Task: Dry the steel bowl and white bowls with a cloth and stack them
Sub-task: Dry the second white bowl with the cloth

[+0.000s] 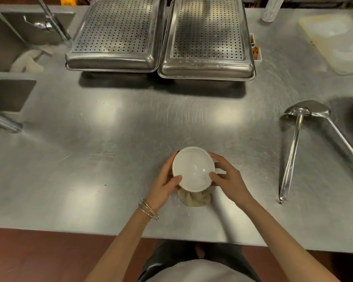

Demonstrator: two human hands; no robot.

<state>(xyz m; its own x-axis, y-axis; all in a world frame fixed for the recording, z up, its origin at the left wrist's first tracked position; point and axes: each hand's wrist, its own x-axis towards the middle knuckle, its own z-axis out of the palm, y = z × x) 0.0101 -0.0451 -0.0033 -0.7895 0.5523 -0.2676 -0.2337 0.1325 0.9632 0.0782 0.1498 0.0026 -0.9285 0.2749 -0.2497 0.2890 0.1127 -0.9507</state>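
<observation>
Far left of the fingers and well beyond them: a sink (12, 47) set into the steel worktop (90, 159). Two perforated trays (114, 33) lie side by side, well beyond the fingers.

The left hand (165, 180), bangles (149, 209) at its wrist, grips the left rim of the white bowl (193, 168). Its fingers (171, 160) are curled round the outer wall, with the thumb laid over the near rim. The bowl sits between both sets of fingers, opening upward and tilted slightly toward the person. A cloth (194, 198) is bunched under it and shows just nearer than the thumbs. Whether the bowl is clear of the worktop cannot be told.

The right hand (228, 178) grips the right rim. Its fingers (219, 159) are curled round the wall, with the thumb on the rim.

Well right of the fingers, a ladle (291, 149) lies on the worktop. A cutting board (338, 41) lies far beyond it.
</observation>
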